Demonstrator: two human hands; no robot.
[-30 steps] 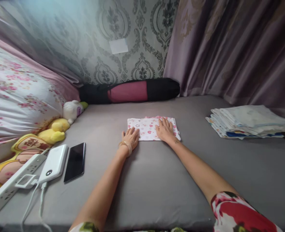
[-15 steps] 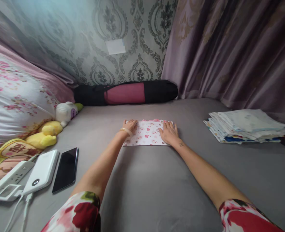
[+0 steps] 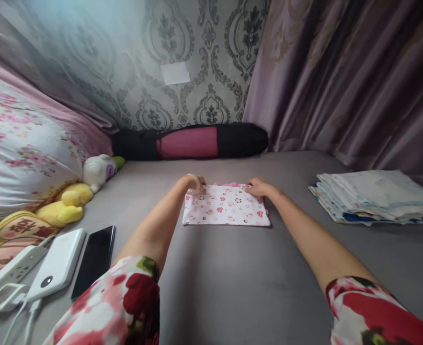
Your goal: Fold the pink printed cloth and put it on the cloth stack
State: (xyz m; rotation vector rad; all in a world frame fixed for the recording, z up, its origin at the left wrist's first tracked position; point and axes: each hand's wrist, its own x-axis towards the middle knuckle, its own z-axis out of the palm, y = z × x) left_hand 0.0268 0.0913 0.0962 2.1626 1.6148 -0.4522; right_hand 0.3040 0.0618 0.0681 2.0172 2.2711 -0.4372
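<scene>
Both of our hands have slid from the middle of the small folded white cloth printed with pink hearts (image 3: 226,211) up to its far edge since a second ago, and the cloth's near half now lies uncovered. Our left hand (image 3: 196,184), with one pale bangle at the wrist, sits at the far left corner; our right hand (image 3: 258,188) sits at the far right corner. Each grip is narrow, the fingers curled down onto the far hem and touching it, but we cannot tell whether they have pinched the fabric or only rest on it. That one cloth lies flat in the middle of the grey bed sheet (image 3: 233,287), well apart from everything else.

To our right, near the purple curtain (image 3: 348,81), we count one stack of folded pale cloths (image 3: 374,196); the number of layers is too fine to count. Against the patterned wall lies one long black and pink bolster (image 3: 191,142). At our left we see two soft toys, one white (image 3: 98,168) and one yellow (image 3: 62,207), beside one floral quilt (image 3: 24,143). Nearer to us lie one black phone (image 3: 93,261), one white power bank (image 3: 56,264) and one white power strip (image 3: 8,275), side by side.
</scene>
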